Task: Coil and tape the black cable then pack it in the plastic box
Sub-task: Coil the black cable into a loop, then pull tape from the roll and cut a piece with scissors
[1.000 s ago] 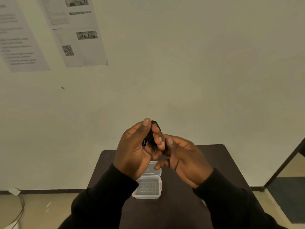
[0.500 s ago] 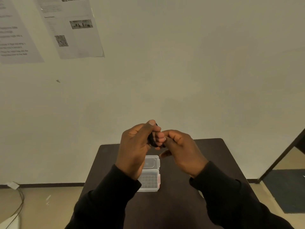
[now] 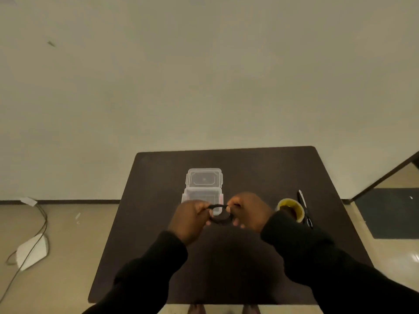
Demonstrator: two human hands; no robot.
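Note:
A small coiled black cable [image 3: 219, 213] is held between both hands, just above the dark table [image 3: 154, 200]. My left hand [image 3: 189, 219] pinches its left side and my right hand [image 3: 248, 211] pinches its right side. The clear plastic box [image 3: 203, 189] stands open right behind the hands, its lid folded back toward the wall; its near rim is hidden by my fingers. A yellow tape roll [image 3: 291, 209] lies on the table to the right, partly behind my right sleeve.
Black-handled scissors [image 3: 305, 207] lie right of the tape roll. The table backs against a plain wall. On the floor to the left are a loose cable [image 3: 34, 241] and a white object [image 3: 31, 251]. A dark mat [image 3: 390, 211] lies at the right.
The view has tilted down and the hands have dropped toward the table, now in front of the open box. The tape roll and scissors have come into view.

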